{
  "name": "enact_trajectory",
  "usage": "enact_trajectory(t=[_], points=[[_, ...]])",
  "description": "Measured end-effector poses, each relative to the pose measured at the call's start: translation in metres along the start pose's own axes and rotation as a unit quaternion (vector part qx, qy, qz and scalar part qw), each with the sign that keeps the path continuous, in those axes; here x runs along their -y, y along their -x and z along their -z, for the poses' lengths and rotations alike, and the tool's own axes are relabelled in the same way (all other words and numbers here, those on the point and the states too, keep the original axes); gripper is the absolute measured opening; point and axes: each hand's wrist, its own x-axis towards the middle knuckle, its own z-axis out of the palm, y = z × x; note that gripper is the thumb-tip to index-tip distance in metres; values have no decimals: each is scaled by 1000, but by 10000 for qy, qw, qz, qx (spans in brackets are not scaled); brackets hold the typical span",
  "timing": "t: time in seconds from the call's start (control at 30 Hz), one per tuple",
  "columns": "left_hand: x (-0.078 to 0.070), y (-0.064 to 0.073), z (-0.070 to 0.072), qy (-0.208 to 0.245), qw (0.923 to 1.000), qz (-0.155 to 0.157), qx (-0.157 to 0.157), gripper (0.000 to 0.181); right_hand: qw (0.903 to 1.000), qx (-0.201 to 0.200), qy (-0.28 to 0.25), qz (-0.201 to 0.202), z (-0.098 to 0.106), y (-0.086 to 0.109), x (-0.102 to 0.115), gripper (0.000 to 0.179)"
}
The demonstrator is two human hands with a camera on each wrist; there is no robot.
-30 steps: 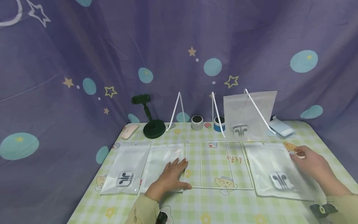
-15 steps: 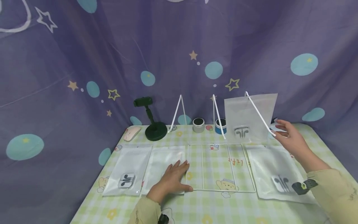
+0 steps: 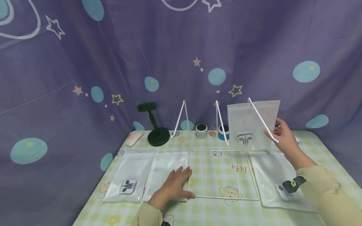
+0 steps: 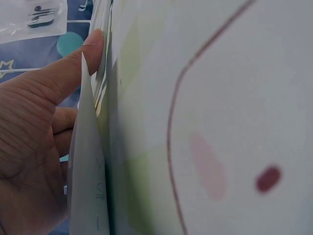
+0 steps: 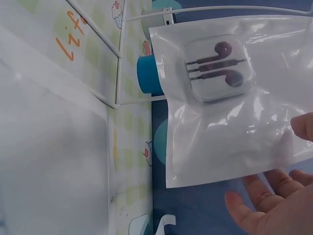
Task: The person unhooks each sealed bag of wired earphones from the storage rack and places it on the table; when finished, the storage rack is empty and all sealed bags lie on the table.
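Note:
A white translucent zip bag (image 3: 240, 117) with a clear case of earphones (image 5: 217, 68) inside hangs from the right-hand prong (image 3: 262, 120) of a white wire display rack (image 3: 217, 198). My right hand (image 3: 288, 142) is at the bag's right edge, thumb in front and fingertips partly behind. In the right wrist view, that hand's (image 5: 281, 203) thumb and fingers stand apart around the edge. My left hand (image 3: 173, 185) rests with spread fingers on a flat bag (image 3: 162, 161) and the rack's left side, thumb at its front corner.
More bags with earphones lie flat left (image 3: 134, 164) and right (image 3: 267, 174) of the rack. Behind stand a dark green phone stand (image 3: 159, 137), a pale mouse (image 3: 134, 138), a silver jar (image 3: 201, 131) and a blue jar (image 3: 223, 135). A patterned purple curtain (image 3: 169, 47) backs the table.
My right hand has moved from above the right-hand flat bag, up past the prong's tip, to the hanging bag's edge. My left hand stays put. The head view has tilted up slightly.

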Motion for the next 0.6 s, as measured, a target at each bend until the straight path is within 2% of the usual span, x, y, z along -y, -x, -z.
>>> enact_trajectory(t=[0.1, 0.33, 0.47, 0.6], points=[[0, 0, -1, -25, 10000, 5, -5, 98, 9997, -147, 170, 67, -2, 0, 0, 76], [0, 2, -2, -27, 10000, -48, -33, 98, 9997, -226, 23, 101, -3, 8, 0, 47], [1, 2, -2, -43, 10000, -52, -29, 98, 9994, -353, 0, -18, -3, 13, 0, 40], [1, 2, -1, -64, 10000, -30, -40, 98, 9990, -369, -269, 4, -2, 16, 3, 34]])
